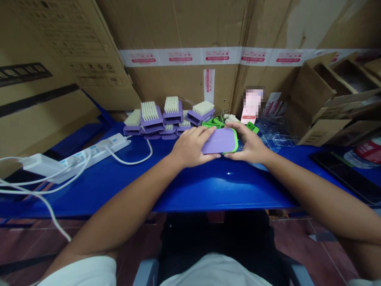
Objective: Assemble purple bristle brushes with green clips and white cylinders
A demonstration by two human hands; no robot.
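Between my two hands, above the front part of the table, is a flat purple plastic case (218, 140) with rounded corners and a bright green rim at its right end. My left hand (193, 146) grips the left side, fingers across the top and thumb along the near edge. At the green end, my right hand (248, 143) curls round the case with fingers behind and thumb in front. The underside is hidden. Just behind lie green plastic parts (218, 122) and a loose green piece (252, 127). Purple brushes with cream bristles (150, 113) are stacked to the left.
A white power strip (95, 153) with cables lies on the blue table (214, 192) at left. Clear plastic pieces (275, 139), open cardboard boxes (324, 103), a black phone (345, 174) and a red-labelled bottle (367, 152) are at right. Cardboard (181, 87) walls the back.
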